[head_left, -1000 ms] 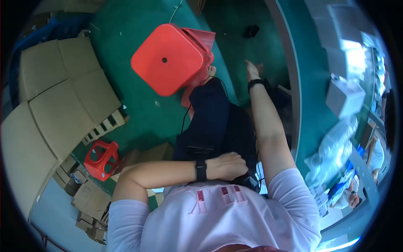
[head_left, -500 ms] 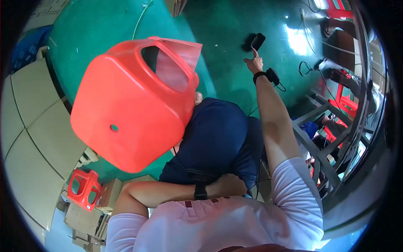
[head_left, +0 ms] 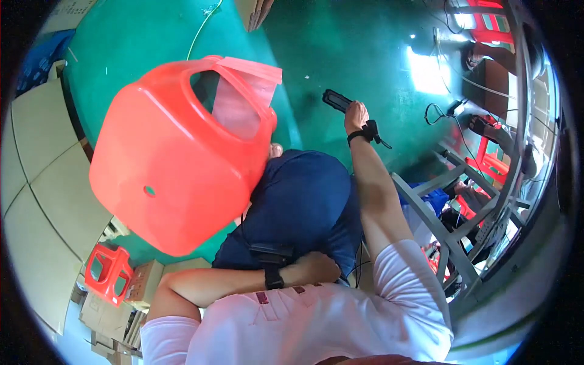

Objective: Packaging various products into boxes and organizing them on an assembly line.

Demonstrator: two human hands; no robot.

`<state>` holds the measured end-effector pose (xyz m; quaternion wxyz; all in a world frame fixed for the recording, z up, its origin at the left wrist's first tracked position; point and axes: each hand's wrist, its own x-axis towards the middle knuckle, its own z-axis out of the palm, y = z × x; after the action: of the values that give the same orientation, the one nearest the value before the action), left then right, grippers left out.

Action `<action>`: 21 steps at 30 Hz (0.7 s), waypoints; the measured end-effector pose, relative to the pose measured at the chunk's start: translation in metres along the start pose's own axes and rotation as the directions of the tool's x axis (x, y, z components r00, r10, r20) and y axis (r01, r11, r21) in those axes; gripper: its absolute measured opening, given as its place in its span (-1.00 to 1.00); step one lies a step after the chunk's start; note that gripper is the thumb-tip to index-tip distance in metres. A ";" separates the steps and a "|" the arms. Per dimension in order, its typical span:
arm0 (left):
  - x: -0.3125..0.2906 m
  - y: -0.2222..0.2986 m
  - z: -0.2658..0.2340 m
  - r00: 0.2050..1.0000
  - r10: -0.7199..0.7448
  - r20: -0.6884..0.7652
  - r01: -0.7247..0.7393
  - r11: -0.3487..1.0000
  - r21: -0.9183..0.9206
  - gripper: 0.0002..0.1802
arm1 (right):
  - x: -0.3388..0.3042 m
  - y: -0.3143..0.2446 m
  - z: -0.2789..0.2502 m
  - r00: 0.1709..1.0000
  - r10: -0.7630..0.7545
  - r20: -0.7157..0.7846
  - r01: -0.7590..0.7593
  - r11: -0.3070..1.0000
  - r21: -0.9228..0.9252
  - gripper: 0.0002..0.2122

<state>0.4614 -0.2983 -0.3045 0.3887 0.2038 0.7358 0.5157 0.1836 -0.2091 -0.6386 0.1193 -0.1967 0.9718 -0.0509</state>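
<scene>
My right hand (head_left: 356, 114) is closed on one end of a flat black rectangular object (head_left: 336, 100) with a raised rim. It holds the object low over the green floor, and its exact kind is unclear. A black strap with a small device (head_left: 370, 130) circles that wrist. Folded across my lap, my left hand (head_left: 316, 266) lies against my dark blue trousers (head_left: 298, 194). Its fingers are tucked out of sight. The left wrist wears a black strap (head_left: 274, 277), with a dark block-shaped device (head_left: 271, 250) beside it.
A large red plastic stool (head_left: 176, 164) stands close at my left, with a reddish sheet (head_left: 243, 97) at its opening. A smaller red stool (head_left: 108, 274) and cartons (head_left: 146, 283) are behind it. At right are a grey metal frame (head_left: 429, 213), cables (head_left: 435, 115) and another person's feet (head_left: 477, 125).
My right hand has gone from pointing at the black object to gripping it. Hand and object are now nearer me and farther left. The left hand stays on my lap as the view shifts.
</scene>
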 end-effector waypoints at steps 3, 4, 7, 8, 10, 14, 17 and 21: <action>-0.024 0.030 -0.025 0.998 0.050 0.046 -0.050 0.999 -0.020 -0.77 | -0.038 -0.031 -0.051 0.993 0.071 -0.098 -0.054 0.985 0.167 -0.84; -0.034 0.040 -0.023 0.998 0.043 -0.041 -0.044 0.999 -0.023 -0.78 | -0.054 -0.048 -0.072 0.989 0.129 -0.071 -0.104 0.953 0.284 -0.91; -0.065 0.080 -0.031 0.993 -0.010 -0.120 0.003 0.998 -0.060 -0.80 | -0.088 -0.096 -0.143 0.890 0.420 0.179 -0.442 0.694 0.568 -0.67; -0.078 0.094 -0.041 0.995 -0.013 -0.101 0.006 0.997 -0.071 -0.83 | -0.100 -0.119 -0.172 0.904 0.342 0.256 -0.422 0.617 0.664 -0.51; -0.099 0.121 -0.046 0.996 -0.039 -0.079 0.032 0.995 -0.094 -0.88 | -0.124 -0.159 -0.229 0.901 0.280 0.331 -0.425 0.419 0.802 -0.46; -0.124 0.165 -0.015 0.989 0.002 -0.146 0.008 0.998 0.065 -0.88 | -0.168 -0.190 -0.337 0.882 0.136 0.452 -0.470 0.166 0.867 -0.82; -0.146 0.213 -0.008 0.974 0.086 -0.209 -0.049 0.983 0.175 -0.90 | -0.228 -0.196 -0.457 0.871 0.019 0.491 -0.489 0.119 0.864 -0.86; -0.171 0.270 -0.022 0.987 -0.044 -0.155 0.061 0.993 0.104 -0.84 | -0.339 -0.176 -0.629 0.952 -0.022 0.304 -0.281 0.322 0.904 -0.83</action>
<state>0.5221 -0.3270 0.0087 0.3334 0.1651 0.7953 0.4787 0.3930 -0.2042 0.0666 0.3409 -0.0171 0.7506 -0.5658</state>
